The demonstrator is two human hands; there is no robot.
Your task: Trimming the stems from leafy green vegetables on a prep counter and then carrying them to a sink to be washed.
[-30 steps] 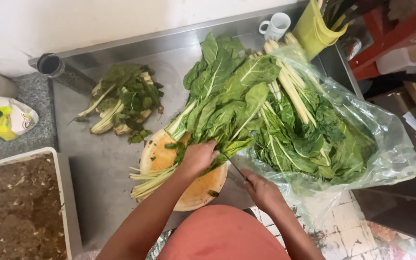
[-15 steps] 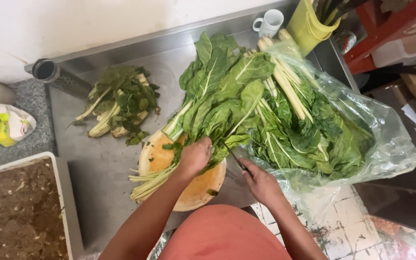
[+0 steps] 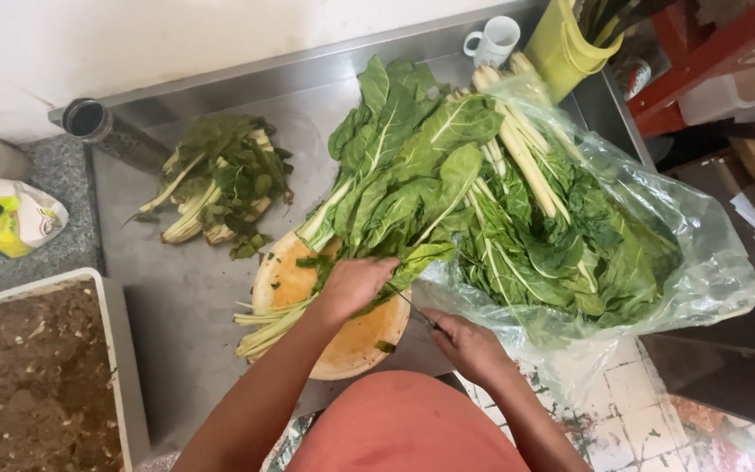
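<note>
- The left hand (image 3: 356, 284) presses down, fingers curled, on a bundle of chard leaves (image 3: 395, 188) that lies across a round wooden cutting board (image 3: 360, 336).
- The pale stalks (image 3: 268, 319) of that bundle stick out past the board's left edge onto the steel surface (image 3: 185, 293).
- The right hand (image 3: 469, 345) is closed around the handle of a knife (image 3: 412, 308); its thin blade points toward the left hand and reaches the leaves just beside the fingers.
- The board sits near the front edge of the surface, close to the person's body, and carries small green scraps on its bare part.
- To the right, a large clear plastic bag (image 3: 701, 280) lies open, filled with more chard (image 3: 570, 236), white stems toward the back and dark leaves toward the front; part of the bag hangs over the surface's edge.
- At the back left of the surface lies a separate pile of trimmed stalks and wilted leaves (image 3: 220, 179), well apart from the board.
- A dark metal cylinder (image 3: 98, 127) lies behind that pile, near the wall.
- A white mug (image 3: 495, 39) and a yellow-green container (image 3: 570, 44) stand at the back right corner.
- On the left, off the steel surface, sit a white tray of brown crumbly material (image 3: 32, 376) and a white and yellow bag (image 3: 6, 218) on a grey speckled counter.
</note>
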